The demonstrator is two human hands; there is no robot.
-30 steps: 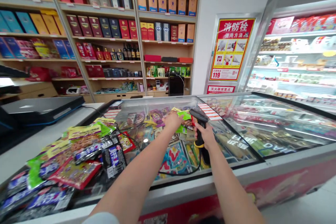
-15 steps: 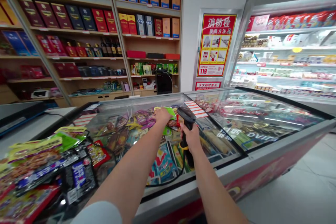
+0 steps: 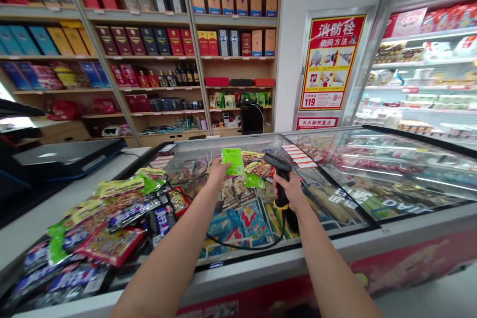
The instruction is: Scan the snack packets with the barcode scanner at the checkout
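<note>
My left hand (image 3: 217, 171) is closed on the edge of a bright green snack packet (image 3: 233, 161), held up above the glass lid of the chest freezer (image 3: 219, 262). In my right hand (image 3: 291, 190) is a black barcode scanner (image 3: 280, 179), gripped by its handle, its head tilted toward the left. A few yellow and brown snack packets (image 3: 257, 166) lie on the glass between my hands, with another green packet (image 3: 255, 180) just below them. From the scanner a black cable (image 3: 242, 247) loops across the lid to the left.
A large heap of snack packets (image 3: 112, 238) covers the freezer's left end. Beside it stands a counter (image 3: 40, 186) with a flat dark device (image 3: 70, 159). Shelves (image 3: 149, 54) of boxed goods line the back wall; a lit refrigerated case (image 3: 428, 64) is at right.
My left hand has lifted the green packet from the small pile, moving it slightly left toward upright. My right hand still holds the scanner. The view has turned left.
</note>
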